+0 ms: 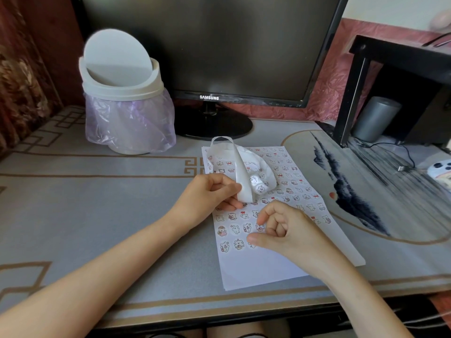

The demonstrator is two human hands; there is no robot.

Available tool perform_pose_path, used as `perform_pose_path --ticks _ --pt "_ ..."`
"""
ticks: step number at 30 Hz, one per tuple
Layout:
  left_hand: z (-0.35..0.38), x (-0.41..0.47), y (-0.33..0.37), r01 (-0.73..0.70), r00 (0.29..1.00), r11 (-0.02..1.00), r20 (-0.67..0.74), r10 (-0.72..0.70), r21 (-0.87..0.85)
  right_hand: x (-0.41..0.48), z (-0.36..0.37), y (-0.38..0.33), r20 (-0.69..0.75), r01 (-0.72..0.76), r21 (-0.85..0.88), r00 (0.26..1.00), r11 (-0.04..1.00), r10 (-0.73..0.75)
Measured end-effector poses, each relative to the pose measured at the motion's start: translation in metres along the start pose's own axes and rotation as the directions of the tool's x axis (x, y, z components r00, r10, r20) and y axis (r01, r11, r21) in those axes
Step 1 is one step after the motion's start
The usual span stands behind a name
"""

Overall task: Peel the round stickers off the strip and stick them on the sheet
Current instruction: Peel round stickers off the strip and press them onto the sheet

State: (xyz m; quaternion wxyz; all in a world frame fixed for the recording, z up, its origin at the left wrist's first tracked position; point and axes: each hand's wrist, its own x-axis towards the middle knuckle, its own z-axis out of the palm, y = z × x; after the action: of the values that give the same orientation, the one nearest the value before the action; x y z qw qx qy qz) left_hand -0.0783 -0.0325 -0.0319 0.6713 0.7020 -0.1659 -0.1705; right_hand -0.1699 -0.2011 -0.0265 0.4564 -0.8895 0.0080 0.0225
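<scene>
A white sheet [263, 272] lies on the desk, its upper part covered with several rows of round cartoon stickers [235, 229]. My left hand [210, 193] pinches a curling white backing strip [240, 172] just above the sheet; a few round stickers [259, 189] still sit on the strip near my fingers. My right hand [288, 232] hovers low over the sheet's right middle, fingers curled, index fingertip down on a sticker [260, 227] in a lower row. Whether that sticker is pressed flat I cannot tell.
A white swing-lid bin [122, 93] with a purple bag stands at the back left. A Samsung monitor [210, 45] on its round stand is behind the sheet. A black shelf [400, 62] with a grey cylinder [375, 118] and cables is at the right.
</scene>
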Motion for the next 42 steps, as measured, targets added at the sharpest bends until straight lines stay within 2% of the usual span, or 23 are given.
perform_pose_path --ticks 8,12,16,21,29,42 --pt "0.002 -0.003 0.005 -0.021 1.0 1.0 -0.022 0.021 -0.003 0.004 -0.003 -0.002 -0.003 0.013 0.048 1.0 0.999 -0.012" --pt "0.001 -0.005 0.01 -0.076 0.995 0.997 -0.058 0.078 0.029 0.013 -0.01 -0.014 -0.166 0.107 0.091 0.982 0.99 -0.091" --pt "0.0 -0.005 0.013 -0.125 0.989 0.992 -0.081 0.125 0.0 0.024 -0.01 -0.024 -0.269 0.194 -0.013 0.944 0.981 -0.19" --pt "0.001 -0.006 0.015 -0.163 0.984 0.984 -0.084 0.157 -0.072 0.034 -0.001 -0.022 -0.303 0.232 -0.03 0.925 0.972 -0.23" --pt "0.001 -0.006 0.013 -0.142 0.99 0.986 -0.01 0.142 -0.091 0.032 -0.002 -0.026 -0.37 0.266 0.126 0.907 0.956 -0.203" --pt "0.002 -0.005 0.009 -0.139 0.99 0.987 0.009 0.14 -0.082 0.034 -0.001 -0.02 -0.375 0.27 0.103 0.902 0.957 -0.214"
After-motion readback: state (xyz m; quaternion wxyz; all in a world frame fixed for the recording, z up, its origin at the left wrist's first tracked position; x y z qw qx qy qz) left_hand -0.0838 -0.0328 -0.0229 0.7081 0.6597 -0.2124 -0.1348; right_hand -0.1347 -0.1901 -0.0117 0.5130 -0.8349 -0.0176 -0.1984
